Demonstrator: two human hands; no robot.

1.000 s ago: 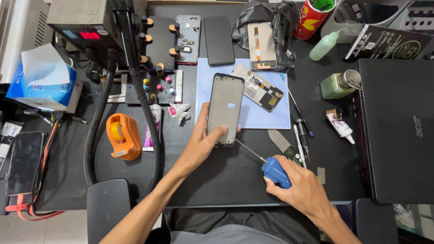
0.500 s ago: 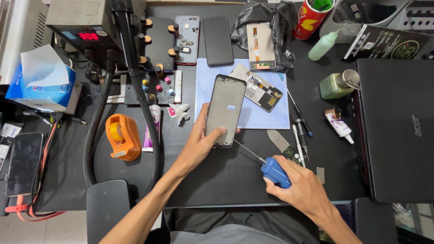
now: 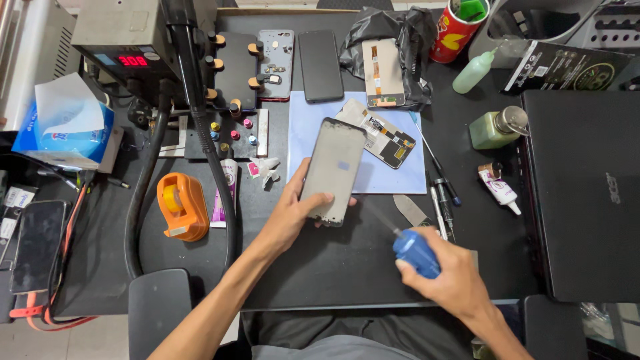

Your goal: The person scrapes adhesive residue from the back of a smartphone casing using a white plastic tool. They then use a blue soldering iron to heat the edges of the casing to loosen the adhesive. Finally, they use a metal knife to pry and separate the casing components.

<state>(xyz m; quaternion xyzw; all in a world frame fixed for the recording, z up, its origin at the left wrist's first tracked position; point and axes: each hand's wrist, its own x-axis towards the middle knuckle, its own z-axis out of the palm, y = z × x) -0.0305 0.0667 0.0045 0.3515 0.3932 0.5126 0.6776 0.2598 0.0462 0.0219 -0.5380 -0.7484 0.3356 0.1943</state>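
My left hand (image 3: 293, 213) grips a dark phone frame (image 3: 333, 167) by its lower end, holding it tilted above the black workbench and the edge of a pale blue mat (image 3: 400, 179). My right hand (image 3: 448, 275) is closed around a screwdriver with a blue handle (image 3: 416, 252); its thin shaft points up-left to the lower right corner of the frame. A phone part with exposed circuitry (image 3: 381, 133) lies on the mat just behind the held frame.
A closed black laptop (image 3: 587, 193) lies at right. Tweezers, pens and a metal spatula (image 3: 410, 208) lie beside the mat. An orange tape dispenser (image 3: 181, 205), a black hose (image 3: 143, 193), a tissue box (image 3: 63, 127) and a heating station (image 3: 127, 40) stand at left. Bottles sit at back right.
The phone frame has risen slightly and tilted further in my left hand. The screwdriver tip has moved closer to the frame's lower corner.
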